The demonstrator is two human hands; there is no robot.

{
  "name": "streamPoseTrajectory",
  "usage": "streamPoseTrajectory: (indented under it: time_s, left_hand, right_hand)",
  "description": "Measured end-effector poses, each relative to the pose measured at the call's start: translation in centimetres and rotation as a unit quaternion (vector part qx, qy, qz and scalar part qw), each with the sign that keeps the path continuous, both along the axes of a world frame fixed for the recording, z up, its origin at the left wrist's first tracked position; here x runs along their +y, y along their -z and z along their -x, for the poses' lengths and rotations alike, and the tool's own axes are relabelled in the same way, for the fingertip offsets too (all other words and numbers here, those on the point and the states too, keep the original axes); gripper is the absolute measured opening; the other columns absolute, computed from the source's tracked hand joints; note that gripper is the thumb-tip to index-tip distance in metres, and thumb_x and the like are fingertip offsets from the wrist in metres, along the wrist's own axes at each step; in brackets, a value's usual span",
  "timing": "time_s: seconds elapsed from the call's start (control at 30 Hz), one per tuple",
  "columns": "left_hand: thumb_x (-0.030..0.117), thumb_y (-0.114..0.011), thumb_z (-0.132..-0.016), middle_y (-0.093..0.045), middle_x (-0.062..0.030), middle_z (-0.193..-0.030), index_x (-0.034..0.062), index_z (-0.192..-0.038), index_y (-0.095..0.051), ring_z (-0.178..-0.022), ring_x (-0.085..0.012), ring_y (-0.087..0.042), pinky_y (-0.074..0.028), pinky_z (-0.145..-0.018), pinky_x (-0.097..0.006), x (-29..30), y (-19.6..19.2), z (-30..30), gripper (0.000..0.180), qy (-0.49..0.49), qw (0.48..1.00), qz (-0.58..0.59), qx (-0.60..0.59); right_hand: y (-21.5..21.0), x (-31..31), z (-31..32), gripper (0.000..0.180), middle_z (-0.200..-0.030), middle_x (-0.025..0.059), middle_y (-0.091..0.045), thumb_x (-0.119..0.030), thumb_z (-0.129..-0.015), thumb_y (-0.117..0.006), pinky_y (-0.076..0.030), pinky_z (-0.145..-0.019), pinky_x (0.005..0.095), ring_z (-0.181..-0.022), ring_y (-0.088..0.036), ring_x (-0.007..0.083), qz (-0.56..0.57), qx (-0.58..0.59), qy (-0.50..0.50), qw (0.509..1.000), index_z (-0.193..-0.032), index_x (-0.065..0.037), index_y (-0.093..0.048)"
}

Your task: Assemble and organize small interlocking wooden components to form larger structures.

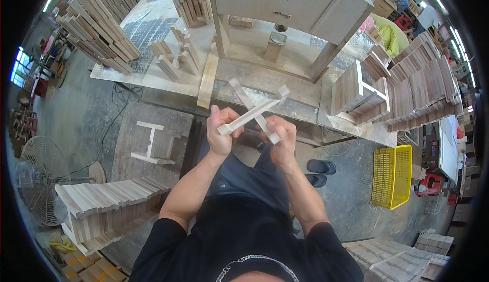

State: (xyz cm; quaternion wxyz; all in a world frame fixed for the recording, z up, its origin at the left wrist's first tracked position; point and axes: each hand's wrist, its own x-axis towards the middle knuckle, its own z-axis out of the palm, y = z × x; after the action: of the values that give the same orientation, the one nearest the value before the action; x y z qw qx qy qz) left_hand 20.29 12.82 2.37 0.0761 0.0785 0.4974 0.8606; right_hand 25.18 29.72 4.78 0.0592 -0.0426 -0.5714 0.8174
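An X-shaped wooden piece [253, 113], two pale bars crossing near their middles, is held up in front of me over the bench edge. My left hand [221, 130] grips the near left end of one bar, thumb pointing up. Around the near right end of the other bar, the fingers of my right hand [282, 138] are closed. The two far ends of the piece point toward the bench and are free. Small block-like ends show on one bar. A wooden strip [207, 76] on the bench lies just beyond my left hand.
A wooden press-like stand [300, 12] rises from the workbench [147, 81]. Stacked wooden parts [423, 86] fill the right, upright slats [99, 27] the far left. More stacks [112, 205] sit at my lower left, beside a floor fan [43, 180]. A yellow crate [391, 176] and slippers [321, 167] are on the floor.
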Motion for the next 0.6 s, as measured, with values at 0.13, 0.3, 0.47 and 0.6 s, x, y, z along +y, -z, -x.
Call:
streamPoseTrajectory:
  time_s: [0.13, 0.3, 0.47, 0.6]
  left_hand:
    - [0.064, -0.014, -0.108, -0.054, -0.0032, -0.055, 0.0004, -0.079, -0.062, -0.050, -0.0125, -0.049, -0.040, -0.052, -0.026, 0.3, -0.3, 2.5, 0.085, -0.008, 0.999, 0.051, -0.018]
    - [0.056, -0.029, -0.111, -0.064, -0.0035, -0.076, 0.0020, -0.103, -0.065, -0.069, -0.0099, -0.058, -0.046, -0.065, -0.026, 2.3, -1.2, 6.6, 0.066, -0.014, 0.996, 0.066, 0.057]
    - [0.017, -0.068, -0.098, -0.069, -0.0045, -0.091, -0.0002, -0.113, -0.066, -0.081, -0.0151, -0.063, -0.050, -0.076, -0.030, 3.9, -0.8, 10.1, 0.023, -0.060, 0.963, 0.203, 0.168]
    - [0.012, -0.076, -0.090, -0.071, -0.0127, -0.089, -0.0027, -0.103, -0.069, -0.082, -0.0198, -0.070, -0.054, -0.078, -0.034, 4.5, -1.3, 14.3, 0.021, -0.108, 0.898, 0.332, 0.266]
  right_hand:
    - [1.5, 0.5, 1.9, 0.035, -0.070, 0.0015, -0.061, -0.029, -0.096, -0.054, -0.037, -0.058, 0.0240, -0.062, -0.052, 0.0072, 0.038, -0.015, -0.003, 0.999, -0.095, 0.002, -0.072]
    - [1.3, 2.6, 6.1, 0.032, -0.078, -0.0035, -0.059, -0.032, -0.097, -0.066, -0.040, -0.063, 0.0228, -0.072, -0.051, 0.0050, -0.146, 0.024, -0.024, 0.989, -0.106, -0.001, -0.066]
    - [1.9, 4.6, 11.1, 0.013, -0.082, -0.0045, -0.060, -0.012, -0.095, -0.068, -0.042, -0.067, 0.0239, -0.076, -0.052, 0.0044, -0.197, -0.008, 0.041, 0.979, -0.104, -0.002, -0.067]
    - [3.4, 5.9, 14.8, 0.006, -0.081, -0.0041, -0.060, -0.010, -0.096, -0.066, -0.041, -0.066, 0.0243, -0.075, -0.051, 0.0047, -0.189, 0.008, 0.065, 0.980, -0.096, -0.004, -0.065]
